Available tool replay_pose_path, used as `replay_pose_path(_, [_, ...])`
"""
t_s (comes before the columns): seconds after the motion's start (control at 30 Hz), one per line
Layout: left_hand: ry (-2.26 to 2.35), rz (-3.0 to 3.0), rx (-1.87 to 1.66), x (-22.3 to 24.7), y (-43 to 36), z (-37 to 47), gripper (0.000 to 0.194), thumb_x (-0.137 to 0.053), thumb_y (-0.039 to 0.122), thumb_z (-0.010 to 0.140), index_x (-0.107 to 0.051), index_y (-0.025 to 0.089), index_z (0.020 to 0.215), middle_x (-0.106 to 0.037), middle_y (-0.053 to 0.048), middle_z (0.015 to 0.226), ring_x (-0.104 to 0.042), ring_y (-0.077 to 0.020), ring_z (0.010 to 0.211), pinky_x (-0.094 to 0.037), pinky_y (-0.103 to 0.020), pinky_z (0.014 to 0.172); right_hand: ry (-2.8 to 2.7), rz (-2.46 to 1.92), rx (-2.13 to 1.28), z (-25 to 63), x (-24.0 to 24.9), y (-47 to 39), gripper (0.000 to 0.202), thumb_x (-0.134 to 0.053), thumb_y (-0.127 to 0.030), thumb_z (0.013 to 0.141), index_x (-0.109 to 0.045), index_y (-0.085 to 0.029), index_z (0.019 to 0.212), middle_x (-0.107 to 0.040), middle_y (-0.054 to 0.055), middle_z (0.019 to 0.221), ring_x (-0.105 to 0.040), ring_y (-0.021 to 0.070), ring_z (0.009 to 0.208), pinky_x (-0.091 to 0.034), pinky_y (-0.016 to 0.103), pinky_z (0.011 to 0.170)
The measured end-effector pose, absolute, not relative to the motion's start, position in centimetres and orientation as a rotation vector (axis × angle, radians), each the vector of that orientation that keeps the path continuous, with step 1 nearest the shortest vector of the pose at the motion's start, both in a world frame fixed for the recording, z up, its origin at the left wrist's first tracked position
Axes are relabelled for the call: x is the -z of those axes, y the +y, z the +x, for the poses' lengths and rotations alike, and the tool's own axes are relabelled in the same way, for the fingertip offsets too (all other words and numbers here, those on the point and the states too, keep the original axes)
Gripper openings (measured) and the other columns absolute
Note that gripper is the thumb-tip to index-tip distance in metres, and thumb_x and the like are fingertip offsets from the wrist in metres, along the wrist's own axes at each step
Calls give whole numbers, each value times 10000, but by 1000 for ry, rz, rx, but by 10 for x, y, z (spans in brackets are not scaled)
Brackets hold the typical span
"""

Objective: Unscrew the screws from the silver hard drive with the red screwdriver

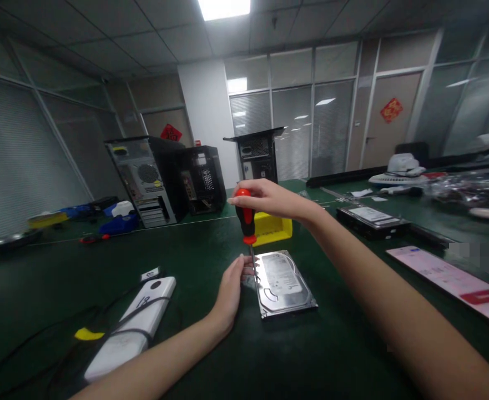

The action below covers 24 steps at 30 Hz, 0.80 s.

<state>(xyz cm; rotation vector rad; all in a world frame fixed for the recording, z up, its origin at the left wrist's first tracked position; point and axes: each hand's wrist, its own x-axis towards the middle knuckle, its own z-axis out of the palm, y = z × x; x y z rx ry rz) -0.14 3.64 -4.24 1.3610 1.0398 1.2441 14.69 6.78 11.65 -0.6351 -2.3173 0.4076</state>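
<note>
A silver hard drive (283, 282) lies flat on the green table (202, 364), label side up. My right hand (265, 197) is closed round the top of a red and black screwdriver (246, 219), which stands nearly upright. Its shaft comes down at the drive's left edge; the exact spot where the tip rests is hard to make out. Beside that edge is my left hand (231, 286), fingers stretched toward the drive and the shaft. The fingertips are partly hidden, and whether they pinch anything does not show.
Behind the drive sits a yellow bin (272, 229). A white power bank (134, 328) with black cables lies at left. Another drive (373, 219) and a pink sheet (452, 283) are at right. Computer cases (148, 180) stand at the back.
</note>
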Motion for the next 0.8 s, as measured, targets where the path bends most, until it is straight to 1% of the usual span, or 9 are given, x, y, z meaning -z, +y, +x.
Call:
replay_pose_path(0.1, [1059,1332,-1238,40,36,-1,439,-413,473,867,-616,111,1011,-667,-80,875,-594,-194,821,-431,-275,760,-2309,-625,-378,147,-117,66,320,-477,-436,838,-556,-127,809,-519,6,729,-473,106,660,-363,238,626])
replay_pose_path(0.23, [1084,1284,-1202,36,35,0,429,-432,466,853,-624,114,1007,-679,-78,851,-607,-209,819,-445,-299,771,-2270,-718,-263,149,-115,69,391,-497,-535,792,-520,-147,750,-501,-10,679,-445,99,610,-323,226,573])
replay_pose_path(0.37, [1097,1317,-1171,37,37,-2,441,-426,488,856,-624,129,1020,-683,-85,937,-608,-224,881,-430,-317,814,-2226,-799,-172,149,-112,71,422,-481,-580,781,-498,-161,726,-487,-14,668,-440,103,628,-308,229,593])
replay_pose_path(0.5, [1102,1343,-1164,40,40,-3,449,-405,495,872,-611,136,1047,-679,-81,980,-606,-216,916,-406,-312,858,-2219,-817,-198,149,-110,70,444,-444,-608,790,-488,-169,741,-470,-15,678,-433,106,640,-310,233,614])
replay_pose_path(0.57, [1098,1339,-1162,39,39,-3,443,-404,491,874,-610,138,1045,-681,-77,973,-609,-206,900,-416,-298,845,-2220,-825,-216,149,-110,70,440,-419,-595,812,-493,-167,748,-471,-11,689,-431,106,645,-314,236,620])
replay_pose_path(0.7, [1095,1316,-1163,37,37,-2,435,-421,489,864,-619,138,1027,-688,-75,946,-614,-198,861,-448,-275,784,-2232,-782,-214,150,-111,73,403,-350,-507,881,-525,-161,770,-502,1,721,-455,113,670,-338,242,644])
replay_pose_path(0.8, [1099,1303,-1178,36,35,-2,436,-433,488,853,-625,134,1019,-690,-77,932,-618,-201,863,-455,-273,775,-2284,-680,-298,151,-113,74,381,-359,-458,895,-563,-140,849,-556,28,811,-492,123,727,-366,243,671])
